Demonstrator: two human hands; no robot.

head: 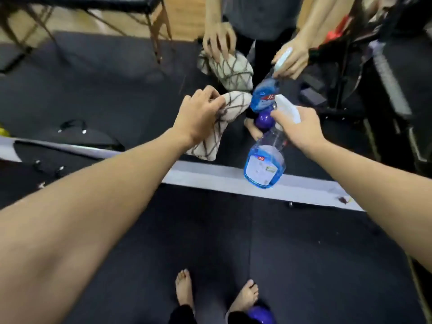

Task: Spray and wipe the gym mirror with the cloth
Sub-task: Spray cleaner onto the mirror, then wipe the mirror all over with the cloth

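1. Against the lower part of the wall-mounted gym mirror (98, 73), the left hand (198, 118) presses a bunched cream cloth with brown grid lines (224, 127), fingers curled round it, placed ready to wipe.
2. Right hand (301, 129) grips the neck of a clear plastic spray bottle of blue liquid (266, 164), fingers clamped, white nozzle aimed at the glass.
3. Judgement: spraying step in hand; wiping follows.
4. Bare feet (184, 291) stand on dark floor matting (304, 253), close enough for reach.

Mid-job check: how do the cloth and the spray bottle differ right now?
The cloth is soft, cream with dark crossing lines, and pressed on the mirror by the left hand; the spray bottle is rigid, clear with blue liquid, gripped by the right hand. Both are held up at the glass.
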